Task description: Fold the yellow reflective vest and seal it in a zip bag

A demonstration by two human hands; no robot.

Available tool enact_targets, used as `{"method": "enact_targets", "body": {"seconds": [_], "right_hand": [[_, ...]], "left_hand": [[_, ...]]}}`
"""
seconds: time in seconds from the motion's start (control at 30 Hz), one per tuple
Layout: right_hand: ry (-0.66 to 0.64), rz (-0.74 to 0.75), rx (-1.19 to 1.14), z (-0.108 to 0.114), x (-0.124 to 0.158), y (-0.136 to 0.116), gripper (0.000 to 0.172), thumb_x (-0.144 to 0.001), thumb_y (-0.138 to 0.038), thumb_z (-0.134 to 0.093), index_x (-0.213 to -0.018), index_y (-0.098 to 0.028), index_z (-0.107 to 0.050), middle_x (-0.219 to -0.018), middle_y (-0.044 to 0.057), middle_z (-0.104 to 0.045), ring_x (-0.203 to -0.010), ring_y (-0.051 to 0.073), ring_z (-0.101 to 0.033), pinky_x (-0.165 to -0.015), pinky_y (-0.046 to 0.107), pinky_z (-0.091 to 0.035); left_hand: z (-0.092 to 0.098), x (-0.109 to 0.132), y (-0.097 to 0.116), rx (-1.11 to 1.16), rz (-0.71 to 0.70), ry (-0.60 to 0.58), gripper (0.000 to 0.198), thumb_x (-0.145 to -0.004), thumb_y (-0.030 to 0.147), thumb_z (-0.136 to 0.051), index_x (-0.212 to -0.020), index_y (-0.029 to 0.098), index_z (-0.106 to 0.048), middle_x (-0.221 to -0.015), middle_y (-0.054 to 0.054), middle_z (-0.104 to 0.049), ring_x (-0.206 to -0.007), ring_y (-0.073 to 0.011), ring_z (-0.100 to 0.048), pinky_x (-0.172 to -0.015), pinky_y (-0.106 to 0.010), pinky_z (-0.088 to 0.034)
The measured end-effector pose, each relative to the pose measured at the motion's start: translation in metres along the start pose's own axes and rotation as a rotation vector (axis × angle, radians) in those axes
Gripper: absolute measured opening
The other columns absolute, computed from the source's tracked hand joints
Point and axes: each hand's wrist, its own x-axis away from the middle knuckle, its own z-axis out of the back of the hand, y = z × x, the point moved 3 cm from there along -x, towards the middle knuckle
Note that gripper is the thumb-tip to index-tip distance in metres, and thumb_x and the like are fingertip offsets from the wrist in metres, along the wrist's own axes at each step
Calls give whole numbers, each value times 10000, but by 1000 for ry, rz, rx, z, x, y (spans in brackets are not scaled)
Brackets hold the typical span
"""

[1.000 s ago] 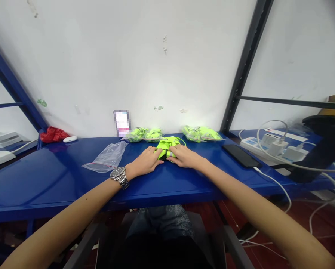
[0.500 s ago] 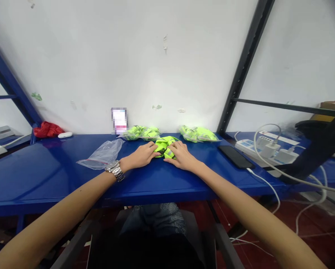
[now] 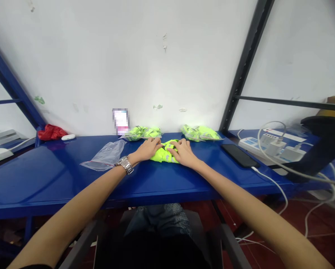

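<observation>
A neon-green fabric piece with grey reflective strips (image 3: 162,155) lies folded on the blue shelf (image 3: 58,179). My left hand (image 3: 147,148), with a metal watch on its wrist, presses on the fabric's left side, fingers curled over its far edge. On the fabric's right side rests my right hand (image 3: 182,152), its fingers bent onto the cloth. Both hands touch the fabric. An empty clear zip bag (image 3: 105,156) lies to the left of my left hand.
Two bagged bundles of the same green fabric (image 3: 143,132) (image 3: 200,132) sit against the wall. A black phone (image 3: 239,155) on a white cable, a power strip with chargers (image 3: 271,146), a red cloth (image 3: 51,132) and a small white object (image 3: 68,137) also lie on the shelf.
Both hands moved a little farther from me over the green fabric. The fabric now lies flatter and more folded under them.
</observation>
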Motion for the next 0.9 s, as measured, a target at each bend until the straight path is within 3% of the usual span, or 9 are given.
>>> {"method": "enact_targets", "body": {"seconds": [0.1,0.2,0.33,0.43,0.5,0.57,0.67,0.8,0.9], "right_hand": [[64,27,92,1,2,-3,404,-987,-400,-425,-1299,-165,-528,-1098,164,-571,-997,288,-537,-815,387,-420],[75,115,146,5,7,-6,345,-1006,-351,-371,-1124,-134,-610,-1020,151,-602,-986,284,-545,-849,412,-429],[67,243,144,9,17,-7,507,-932,-574,-463,-1101,-122,-621,-1201,200,-570,-1156,344,-494,-919,459,-439],[-2,312,112,5,20,-4,709,-815,-660,-595,-1207,-70,-567,-1238,239,-556,-1162,365,-508,-948,472,-448],[-25,325,118,2,17,-1,609,-856,-585,-592,-1178,-67,-582,-1180,238,-594,-1124,352,-541,-944,459,-449],[-52,316,107,4,12,1,441,-911,-494,-551,-1090,-98,-625,-1102,211,-640,-1052,323,-585,-895,421,-459],[-130,288,5,12,4,1,328,-937,-443,-501,-859,-168,-661,-897,120,-689,-838,251,-628,-749,337,-439],[-204,103,-236,21,-4,7,510,-899,-562,-475,-542,-198,-498,-505,-1,-493,-509,144,-470,-557,278,-308],[-215,-47,-430,16,-8,12,549,-837,-655,-481,-529,-203,-434,-473,-21,-426,-493,126,-411,-515,260,-279]], "left_hand": [[-2,1,3,-193,10,118,303,-1003,443,-387,-1107,224,-569,-1037,-98,-599,-948,-273,-562,-781,-364,-424],[-3,3,11,-294,-95,155,249,-1010,373,-401,-1045,213,-589,-956,-78,-617,-950,-258,-559,-813,-364,-406],[-4,11,11,-255,-147,100,387,-1041,363,-286,-968,171,-615,-894,-83,-631,-901,-231,-582,-807,-351,-411],[-5,26,5,-159,-184,44,453,-1016,497,-320,-1128,167,-609,-1007,-98,-641,-956,-243,-590,-830,-357,-430],[-4,36,3,-111,-206,13,540,-958,585,-422,-1292,175,-531,-1122,-112,-626,-1024,-262,-583,-868,-369,-438],[-2,43,2,-73,-192,-8,556,-953,571,-444,-1341,175,-486,-1163,-120,-619,-1057,-266,-579,-891,-374,-439],[5,45,8,-1,-157,-29,430,-1000,510,-355,-1148,167,-569,-1040,-99,-655,-974,-246,-606,-843,-358,-445],[17,37,17,128,-131,-44,503,-994,585,-276,-809,188,-524,-784,-42,-620,-720,-198,-590,-683,-315,-425],[19,28,17,303,-43,-87,536,-967,653,-254,-787,197,-469,-736,-17,-582,-593,-165,-572,-572,-290,-407]]}}
